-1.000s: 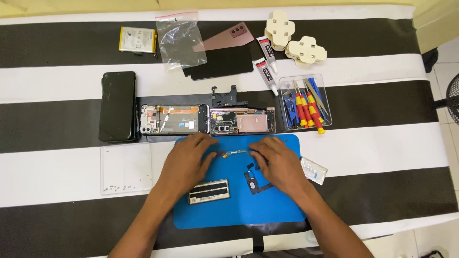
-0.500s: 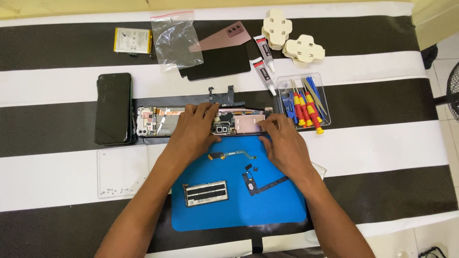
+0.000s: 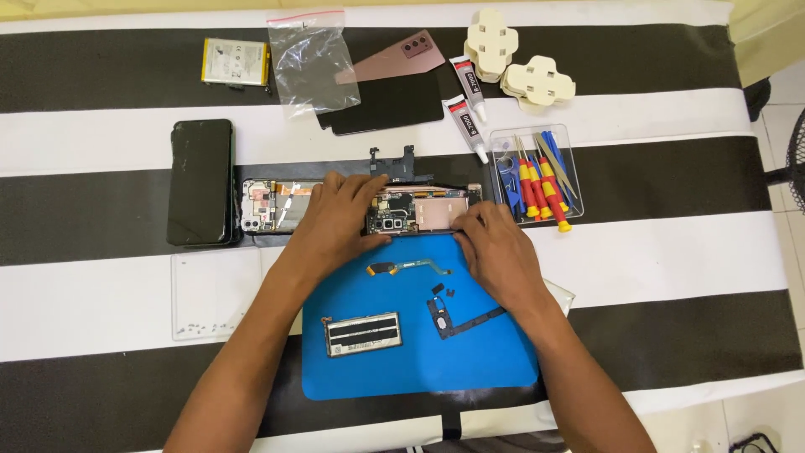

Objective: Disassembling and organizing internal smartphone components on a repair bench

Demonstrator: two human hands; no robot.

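A: Where does the opened phone chassis with exposed circuit board and copper-coloured plate [image 3: 419, 211] lie?

B: It lies on the black stripe of the bench [image 3: 671, 180], just beyond the far edge of the blue rectangular work mat [image 3: 470, 361]. Its long axis runs left to right, across the person's front.

A: How do the hands stand to it?

B: The left hand [image 3: 335, 220] rests flat over the chassis left of the middle, fingers pointing right toward the camera cluster; its grip is spread, closed on nothing visible. The right hand [image 3: 495, 247] touches the near edge at the right end, fingers curled; whether they pinch a part cannot be told. The chassis lies ahead of both hands, and the left covers more of it.

A: What surrounds it?

B: On the mat lie a thin flex cable with gold connector [image 3: 411, 268], a small dark board with a tail [image 3: 453, 317] and a silver rectangular module [image 3: 363, 334]. A clear tray of red-and-yellow screwdrivers [image 3: 541, 180] stands just right of the chassis; a black phone screen panel [image 3: 201, 180] lies well to the left.
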